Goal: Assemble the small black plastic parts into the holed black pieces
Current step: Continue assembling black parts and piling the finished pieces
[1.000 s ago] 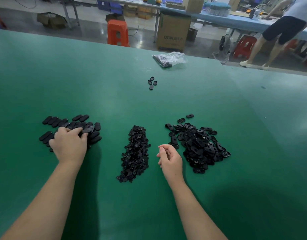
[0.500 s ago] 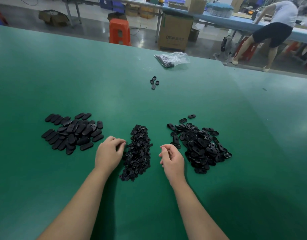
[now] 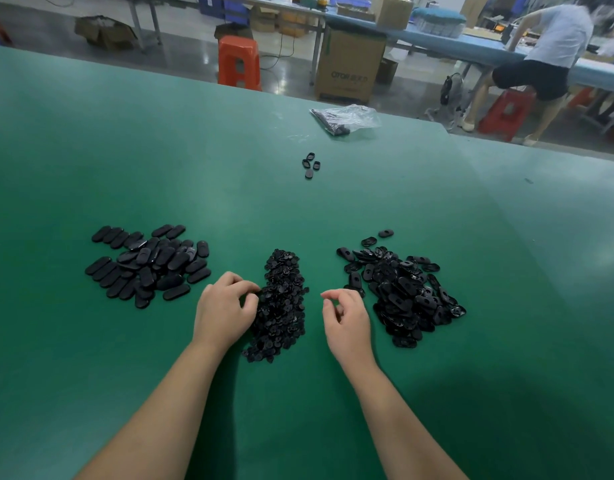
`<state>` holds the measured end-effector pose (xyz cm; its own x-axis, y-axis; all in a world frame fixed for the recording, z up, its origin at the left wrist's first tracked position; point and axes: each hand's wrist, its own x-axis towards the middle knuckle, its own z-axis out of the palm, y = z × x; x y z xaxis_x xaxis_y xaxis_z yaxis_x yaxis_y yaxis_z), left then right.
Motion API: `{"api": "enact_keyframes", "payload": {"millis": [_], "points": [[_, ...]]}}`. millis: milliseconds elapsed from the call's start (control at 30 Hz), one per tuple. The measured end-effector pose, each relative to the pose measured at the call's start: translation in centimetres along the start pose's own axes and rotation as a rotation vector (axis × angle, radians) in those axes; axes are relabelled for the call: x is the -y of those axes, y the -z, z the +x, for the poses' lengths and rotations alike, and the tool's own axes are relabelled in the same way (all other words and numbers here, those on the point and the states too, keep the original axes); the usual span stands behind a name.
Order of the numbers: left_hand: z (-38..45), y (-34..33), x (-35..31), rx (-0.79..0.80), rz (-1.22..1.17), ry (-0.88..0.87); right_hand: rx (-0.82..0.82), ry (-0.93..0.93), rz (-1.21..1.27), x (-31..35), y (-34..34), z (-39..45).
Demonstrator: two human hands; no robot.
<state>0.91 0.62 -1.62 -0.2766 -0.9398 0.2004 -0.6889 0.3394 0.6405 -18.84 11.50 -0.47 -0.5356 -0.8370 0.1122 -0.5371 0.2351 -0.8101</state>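
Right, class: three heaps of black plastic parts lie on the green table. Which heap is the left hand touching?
The middle heap of small black round parts; the left hand touches its left edge, clear of both oval-piece heaps.

The left hand (image 3: 224, 311) is curled at the pile of small black parts (image 3: 281, 303), which its fingers (image 3: 245, 287) touch; holed black pieces (image 3: 406, 296) are heaped just beyond the right hand (image 3: 349, 318) on the desk (image 3: 229, 174).

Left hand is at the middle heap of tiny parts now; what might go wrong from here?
1. The left hand digs its curled fingertips into the loose middle heap of small black plastic parts; it may lift several or scatter them across the green table.
2. The right hand appears to hold no holed piece, though its fingers are curled.
3. The right pile of holed black oval pieces is tangled, so picking one could drag others.
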Motion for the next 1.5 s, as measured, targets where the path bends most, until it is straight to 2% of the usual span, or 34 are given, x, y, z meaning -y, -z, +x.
{"api": "enact_keyframes", "payload": {"millis": [167, 333, 800, 1100, 1233, 1367, 1500], "points": [[-0.1, 0.0, -0.1, -0.006, 0.029, 0.026, -0.075, 0.006, -0.237, -0.8, 2.7, 2.3], [0.2, -0.1, 0.0, -0.002, 0.049, 0.045, 0.050, -0.076, -0.542, -1.7, 4.5, 4.2], [0.2, -0.1, 0.1, -0.030, 0.096, 0.024, 0.097, -0.080, -0.649, -1.6, 4.7, 4.4], [0.2, -0.3, 0.2, -0.038, 0.138, 0.006, 0.085, -0.085, -0.456, -1.7, 4.7, 4.8], [0.3, -0.2, 0.0, -0.034, 0.129, 0.003, 0.023, -0.023, -0.229, -1.5, 4.4, 4.4], [0.3, -0.1, 0.1, -0.027, 0.126, 0.002, 0.032, -0.109, 0.105, -0.8, 3.4, 3.3], [0.3, 0.0, 0.0, -0.038, 0.111, 0.004, 0.038, -0.162, 0.286, -0.1, 2.4, 2.1]]}}
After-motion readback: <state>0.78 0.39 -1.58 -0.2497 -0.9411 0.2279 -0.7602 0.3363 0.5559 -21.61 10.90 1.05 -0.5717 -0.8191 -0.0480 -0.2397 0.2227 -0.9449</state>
